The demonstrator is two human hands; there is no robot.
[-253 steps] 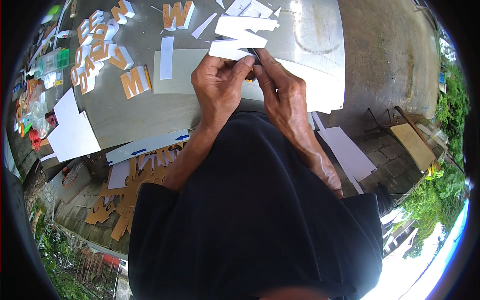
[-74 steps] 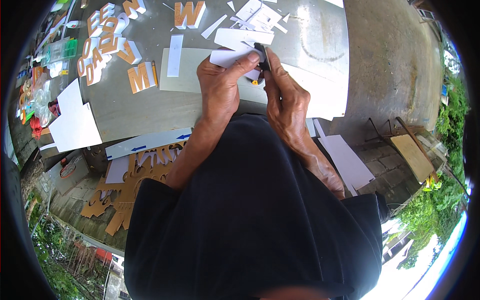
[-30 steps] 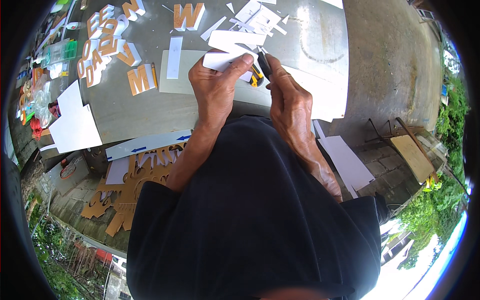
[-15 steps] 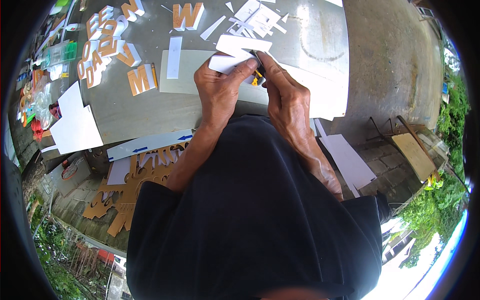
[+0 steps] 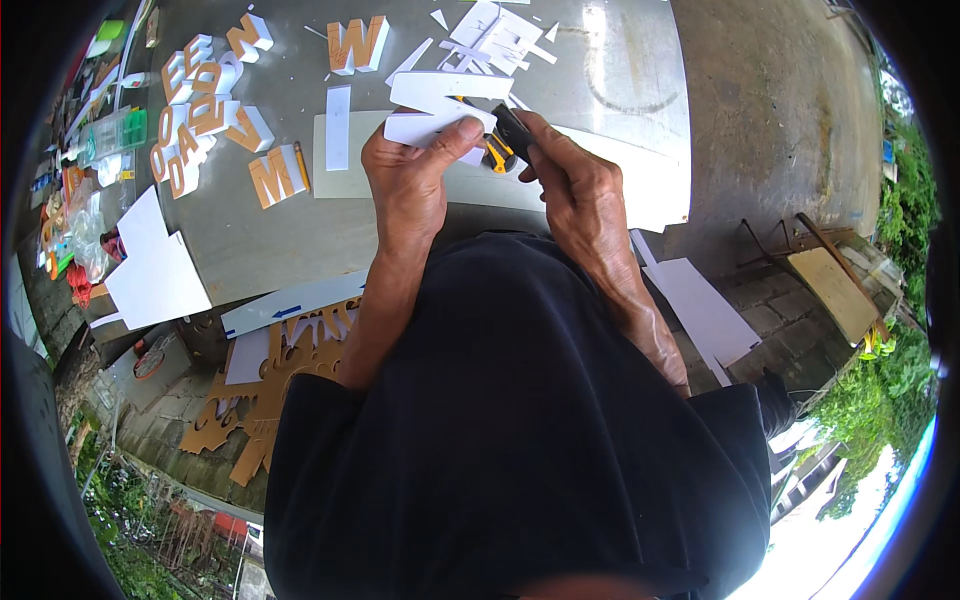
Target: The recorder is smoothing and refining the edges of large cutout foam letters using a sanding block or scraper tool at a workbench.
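My left hand (image 5: 412, 180) grips a white zigzag letter-shaped piece (image 5: 440, 92) above the near part of the table, thumb on its face and fingers underneath. Just right of the piece, my right hand (image 5: 575, 165) is closed around a slim black object (image 5: 513, 130); its exact kind is unclear. Below and between the hands shows a yellow and black tool (image 5: 497, 155), partly hidden, that looks like a utility knife. Under the hands lie white sheets (image 5: 640, 175) along the table's near edge.
Brown-faced, white-sided letter blocks (image 5: 270, 178) stand at the left, with a pencil (image 5: 302, 165) beside one. White offcuts (image 5: 495, 40) are heaped beyond my hands. A white strip (image 5: 338, 128) lies left of them. Cut brown cardboard (image 5: 265, 395) rests below the table edge.
My right hand has drawn back from the white piece, and the black object in it now shows. The left hand and the piece have shifted slightly left.
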